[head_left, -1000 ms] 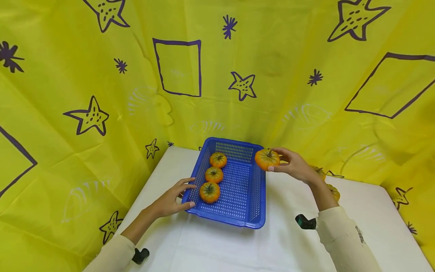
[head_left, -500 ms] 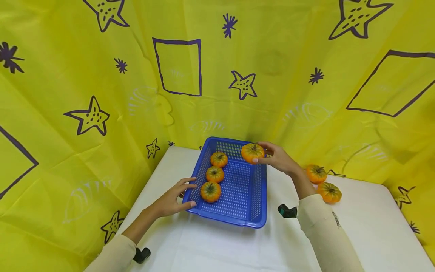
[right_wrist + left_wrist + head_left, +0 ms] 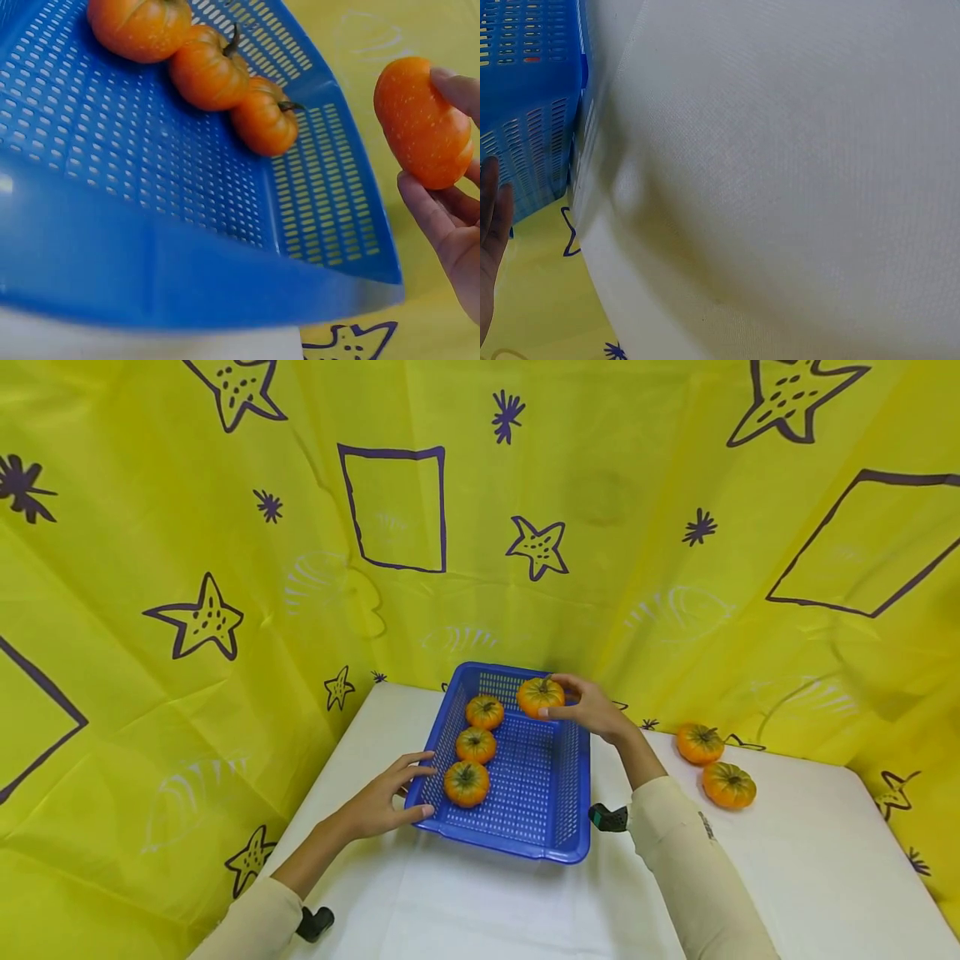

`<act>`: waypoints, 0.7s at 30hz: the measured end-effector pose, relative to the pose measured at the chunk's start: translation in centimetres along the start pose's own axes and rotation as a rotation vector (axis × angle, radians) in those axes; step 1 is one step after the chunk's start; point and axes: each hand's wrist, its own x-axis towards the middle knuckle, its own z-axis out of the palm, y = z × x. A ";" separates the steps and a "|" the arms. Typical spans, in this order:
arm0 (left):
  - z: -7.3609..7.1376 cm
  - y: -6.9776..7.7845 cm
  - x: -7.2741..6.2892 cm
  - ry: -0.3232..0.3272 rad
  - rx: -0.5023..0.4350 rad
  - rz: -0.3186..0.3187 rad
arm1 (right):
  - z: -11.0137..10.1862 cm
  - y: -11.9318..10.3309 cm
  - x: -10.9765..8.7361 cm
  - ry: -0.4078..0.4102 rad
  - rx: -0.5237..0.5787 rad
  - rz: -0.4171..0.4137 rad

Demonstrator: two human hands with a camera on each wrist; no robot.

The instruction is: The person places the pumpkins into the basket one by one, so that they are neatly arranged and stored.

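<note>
My right hand (image 3: 592, 706) pinches a small orange pumpkin (image 3: 538, 695) over the far right part of the blue plastic basket (image 3: 495, 847). In the right wrist view, the thumb and fingers grip this pumpkin (image 3: 421, 124) from opposite sides. Three more small pumpkins stand in a row along the basket's left wall, the middle one (image 3: 476, 745) between a nearer one (image 3: 467, 784) and a farther one (image 3: 485, 712). My left hand (image 3: 375, 802) rests at the basket's left side near the front corner, fingers extended. In the left wrist view its fingers (image 3: 502, 210) lie against the slotted wall.
Two more small pumpkins, one (image 3: 700, 743) behind the other (image 3: 729, 786), sit on the white table (image 3: 817, 852) to the right. A yellow patterned curtain (image 3: 600, 510) borders the table behind and at the sides. Dark devices (image 3: 313, 924) show by both wrists.
My right hand has carried its pumpkin leftward from the basket's right rim to over the inside. The two pumpkins on the table came into full view. My left hand stays put.
</note>
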 end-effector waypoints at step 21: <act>0.1 -0.3 0.0 0.004 -0.004 0.009 | 3.3 0.0 2.3 -0.011 -0.131 0.119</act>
